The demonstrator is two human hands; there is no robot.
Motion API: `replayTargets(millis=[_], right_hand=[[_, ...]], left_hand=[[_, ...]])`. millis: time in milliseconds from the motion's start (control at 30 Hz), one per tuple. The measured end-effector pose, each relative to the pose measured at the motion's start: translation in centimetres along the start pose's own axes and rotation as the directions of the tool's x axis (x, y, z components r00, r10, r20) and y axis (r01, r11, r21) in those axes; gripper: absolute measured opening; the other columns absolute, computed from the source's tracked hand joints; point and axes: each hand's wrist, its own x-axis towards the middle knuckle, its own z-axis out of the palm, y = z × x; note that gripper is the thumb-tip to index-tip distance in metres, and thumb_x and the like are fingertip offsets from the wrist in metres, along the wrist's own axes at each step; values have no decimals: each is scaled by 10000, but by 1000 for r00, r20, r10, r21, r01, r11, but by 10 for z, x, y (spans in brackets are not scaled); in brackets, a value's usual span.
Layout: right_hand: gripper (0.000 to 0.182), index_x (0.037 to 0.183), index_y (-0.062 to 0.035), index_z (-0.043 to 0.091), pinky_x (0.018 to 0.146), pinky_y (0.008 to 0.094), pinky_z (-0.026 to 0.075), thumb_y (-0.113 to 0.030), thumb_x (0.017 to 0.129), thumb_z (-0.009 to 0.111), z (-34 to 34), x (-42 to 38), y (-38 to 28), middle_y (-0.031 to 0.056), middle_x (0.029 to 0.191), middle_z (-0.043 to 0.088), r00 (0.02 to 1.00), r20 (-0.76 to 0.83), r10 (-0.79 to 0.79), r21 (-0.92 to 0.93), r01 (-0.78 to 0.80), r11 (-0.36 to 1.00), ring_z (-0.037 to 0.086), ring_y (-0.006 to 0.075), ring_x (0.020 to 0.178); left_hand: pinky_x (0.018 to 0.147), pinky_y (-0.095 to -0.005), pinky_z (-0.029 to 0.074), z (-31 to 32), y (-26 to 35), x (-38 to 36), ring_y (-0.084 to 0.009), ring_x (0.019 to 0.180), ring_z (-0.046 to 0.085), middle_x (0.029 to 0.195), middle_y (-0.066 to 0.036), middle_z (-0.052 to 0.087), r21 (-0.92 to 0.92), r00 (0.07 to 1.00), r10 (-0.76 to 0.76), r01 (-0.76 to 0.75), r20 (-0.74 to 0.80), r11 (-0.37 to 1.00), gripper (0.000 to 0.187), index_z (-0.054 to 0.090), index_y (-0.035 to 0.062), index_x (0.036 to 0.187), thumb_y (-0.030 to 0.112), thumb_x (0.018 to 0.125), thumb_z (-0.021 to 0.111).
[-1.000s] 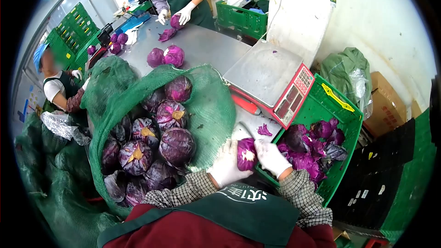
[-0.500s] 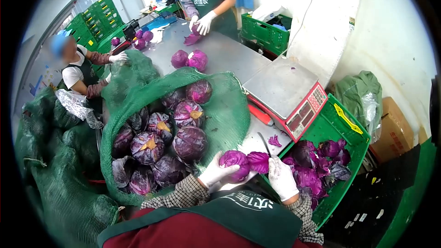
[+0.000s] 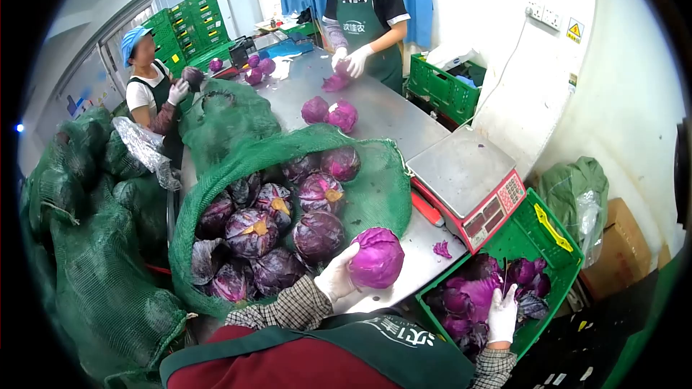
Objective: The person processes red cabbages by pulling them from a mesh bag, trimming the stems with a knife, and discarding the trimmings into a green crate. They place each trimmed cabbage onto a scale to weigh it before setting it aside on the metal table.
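My gloved left hand (image 3: 337, 274) is wrapped around a peeled, bright purple red cabbage (image 3: 376, 258) and holds it above the near edge of the steel table. Over the green crate (image 3: 569, 263) is my gloved right hand (image 3: 502, 315), its fingers closed on a knife (image 3: 505, 274) whose thin blade points up, nearly edge-on. Beneath that hand, loose purple cabbage leaves (image 3: 479, 299) fill part of the crate. To the left, a green mesh sack (image 3: 292, 145) lies open, with several dark, unpeeled red cabbages (image 3: 318, 236) in it.
A red-framed scale (image 3: 465, 173) stands on the steel table (image 3: 393, 119), beside a red-handled tool (image 3: 427, 209) and a leaf scrap (image 3: 442, 248). Full mesh sacks (image 3: 119, 266) are piled at left. Two co-workers (image 3: 364, 25) (image 3: 155, 90) handle cabbages across the table.
My right hand has moved right and down, from beside the cabbage to over the crate. The leaf pulled from the cabbage is off it. The left co-worker now holds up a dark cabbage.
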Motion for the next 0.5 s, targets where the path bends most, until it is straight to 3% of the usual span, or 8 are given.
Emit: replayTargets(millis=[33,67,133,200,300,333,433,500], right_hand=[[506,1375,42,417,801,461,480,-235,967,529,-14,-6,-26,288,1057,636,998,39,39,-17,-39,999,637,414,913],[520,1385,24,417,767,439,506,-208,943,565,14,-1,-14,247,1053,661,914,-232,-331,188,377,907,659,376,853],[541,1408,-21,424,754,303,524,-76,898,596,-15,-32,-93,163,1144,668,931,135,-340,522,225,823,676,216,861],[630,1449,-55,374,686,245,504,-52,877,638,21,-34,-112,124,1201,620,668,-126,-733,555,660,506,580,148,756],[577,1392,-30,432,699,311,505,-63,861,655,19,-41,-145,164,1090,611,559,-26,-829,487,731,478,596,255,786],[472,1307,-21,507,683,344,491,-61,859,651,25,-40,-152,146,973,579,495,-148,-856,511,779,362,570,283,749],[364,1206,-16,564,692,348,487,-58,855,652,21,-42,-161,138,931,551,514,0,-858,592,692,414,557,291,753],[314,1161,-25,579,717,297,494,-66,861,661,27,-39,-159,96,939,566,524,35,-851,625,653,428,579,203,814]], left_hand=[[1074,-470,387,3,-1,3,-284,1251,509,1378,-135,503,39,1000,11,-11,-3,999,678,393,89,1417,453,888,611],[1076,-460,388,6,-2,6,-278,1246,514,1371,-134,511,79,1000,19,-19,-6,997,677,396,83,1414,447,888,615],[1082,-433,385,10,-4,11,-260,1240,520,1358,-132,525,116,1000,23,-20,-21,993,663,408,63,1405,422,891,623],[1084,-434,382,18,-6,11,-260,1240,520,1358,-131,526,106,1000,4,-1,-28,994,652,410,63,1403,421,898,614],[1075,-436,391,19,-3,9,-258,1237,523,1362,-129,520,84,1000,-5,4,4,996,636,405,70,1406,425,912,592],[1067,-437,399,20,-1,6,-258,1236,524,1363,-129,518,78,1000,-2,0,29,997,636,403,73,1407,429,914,588],[1042,-435,426,19,3,-1,-263,1227,533,1368,-132,512,24,999,-37,36,40,999,637,396,84,1411,439,915,581],[1030,-435,439,17,4,-1,-266,1219,540,1368,-136,511,-5,997,-56,56,57,998,637,394,88,1412,443,916,578]])
